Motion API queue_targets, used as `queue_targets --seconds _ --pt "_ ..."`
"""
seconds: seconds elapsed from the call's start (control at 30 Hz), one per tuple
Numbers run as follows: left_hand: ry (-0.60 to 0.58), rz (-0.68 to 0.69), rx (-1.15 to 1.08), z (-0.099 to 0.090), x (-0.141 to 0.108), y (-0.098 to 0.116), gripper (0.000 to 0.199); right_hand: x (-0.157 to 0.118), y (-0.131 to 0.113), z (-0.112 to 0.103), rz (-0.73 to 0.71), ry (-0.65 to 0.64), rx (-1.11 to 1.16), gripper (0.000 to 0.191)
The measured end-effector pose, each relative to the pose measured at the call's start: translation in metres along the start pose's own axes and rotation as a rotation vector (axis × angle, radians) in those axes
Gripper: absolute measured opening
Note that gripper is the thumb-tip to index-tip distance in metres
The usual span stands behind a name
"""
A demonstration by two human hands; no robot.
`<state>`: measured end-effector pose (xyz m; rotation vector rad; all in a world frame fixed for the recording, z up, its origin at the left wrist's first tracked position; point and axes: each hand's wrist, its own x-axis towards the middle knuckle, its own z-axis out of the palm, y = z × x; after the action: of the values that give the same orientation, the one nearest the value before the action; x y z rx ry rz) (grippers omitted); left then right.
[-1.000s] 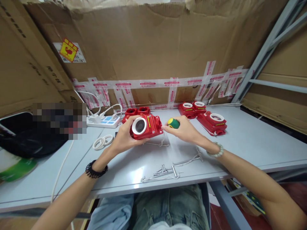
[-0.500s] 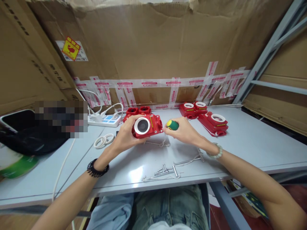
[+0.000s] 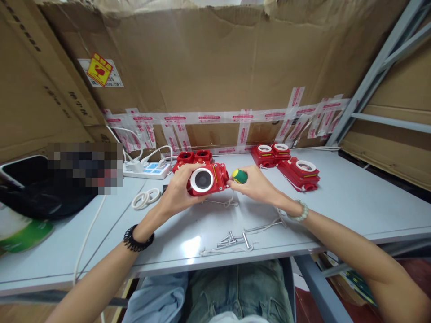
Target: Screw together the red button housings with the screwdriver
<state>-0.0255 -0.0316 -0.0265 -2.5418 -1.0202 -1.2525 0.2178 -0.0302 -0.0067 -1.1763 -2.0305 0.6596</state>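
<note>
The left hand [image 3: 180, 190] grips a red housing [image 3: 217, 172] around its left end, thumb over the far edge and fingers below; the right hand [image 3: 257, 184] is curled around a green-and-yellow handle [image 3: 239, 176], probably a screwdriver's, its shaft out of sight. The right hand's thumb and forefinger come together at the housing's near right corner, but what they pinch, if anything, cannot be made out. The housing sits between the hands, its long axis running roughly side to side, right end slightly farther off; its round spout points at the right hand, and the face with the white ring [image 3: 193, 183] is turned up toward the person. The step in hand looks like fitting a screw at that corner; the next move seems to call for a firm left hold while the right fingers line up screw and tool. Loose screws [image 3: 230, 240] and white string [image 3: 231, 203] lie nearer the person than the hands, spare white rings [image 3: 146, 198] to the left of the left hand, a red twin-port housing [image 3: 188, 157] beyond it, and more ringed red housings [image 3: 286, 169] beyond and right of the right hand.
</note>
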Motion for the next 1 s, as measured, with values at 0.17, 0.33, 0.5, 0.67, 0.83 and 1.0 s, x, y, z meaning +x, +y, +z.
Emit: queue_targets --seconds 0.17,0.33,0.5,0.67,0.83,1.0 --pt "-0.018 0.005 0.062 0.001 -0.001 0.001 0.064 -0.002 -0.002 0.0 0.032 0.001 -0.025 0.028" --pt "-0.044 0.005 0.08 0.001 -0.002 0.001 0.064 -0.002 -0.004 -0.001 0.033 -0.003 -0.021 0.024" --pt "-0.139 -0.033 0.137 -0.001 -0.001 0.003 0.063 0.002 0.002 0.003 0.024 0.001 -0.11 0.026" --pt "-0.173 -0.13 0.256 -0.012 0.002 -0.006 0.057 -0.002 0.004 0.004 0.05 -0.053 -0.385 0.014" --pt "-0.138 -0.226 0.267 -0.021 0.003 -0.016 0.058 -0.011 0.007 0.016 -0.056 -0.293 -0.576 0.01" --pt "-0.17 -0.23 0.272 -0.02 0.002 -0.016 0.059 -0.01 0.009 0.018 -0.072 -0.396 -0.635 0.015"
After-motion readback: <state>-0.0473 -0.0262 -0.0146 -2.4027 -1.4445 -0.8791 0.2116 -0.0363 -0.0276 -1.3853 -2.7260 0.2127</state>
